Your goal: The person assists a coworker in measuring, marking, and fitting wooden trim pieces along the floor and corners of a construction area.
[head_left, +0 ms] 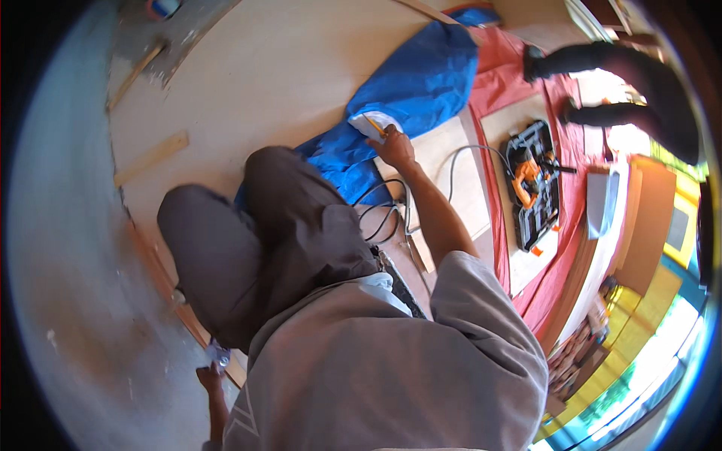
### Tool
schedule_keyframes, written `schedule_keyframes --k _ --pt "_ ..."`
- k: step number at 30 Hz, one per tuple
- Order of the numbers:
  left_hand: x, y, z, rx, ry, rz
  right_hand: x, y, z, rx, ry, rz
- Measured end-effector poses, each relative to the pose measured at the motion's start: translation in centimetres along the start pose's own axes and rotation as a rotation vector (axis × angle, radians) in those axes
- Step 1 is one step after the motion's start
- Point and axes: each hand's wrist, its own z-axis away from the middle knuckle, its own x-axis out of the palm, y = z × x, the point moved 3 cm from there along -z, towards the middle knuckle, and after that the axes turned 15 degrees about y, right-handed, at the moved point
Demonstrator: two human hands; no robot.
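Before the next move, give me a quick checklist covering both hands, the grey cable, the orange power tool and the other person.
1. Right hand gripping slim yellow pencil-like stick: ok.
2. Left hand firm on small clear plastic object: cannot tell; too small to judge.
3. Thin grey cable neatly coiled: not ok; it lies in loose loops.
4. Orange power tool inside open black case: ok.
5. Other person's dark-trousered legs apart from right hand: ok.
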Motion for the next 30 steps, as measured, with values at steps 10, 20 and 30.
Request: schedule_keyframes --k 10,20,30 --pt "-2.8 2.5 -2.1 -0.866 0.248 0.122 7.2 9.0 -1.6 -0.13 -0.135 0.392" --pt "-4.9 7.4 -1.6 -1.197 0.069 0.24 -16.6 -7.0 3.5 -0.235 -0.156 0.135" --pt "-12.6 8.8 -5.0 -1.1 0.004 0.377 -35.2 -10.6 7.6 -0.034 -0.286 0.341"
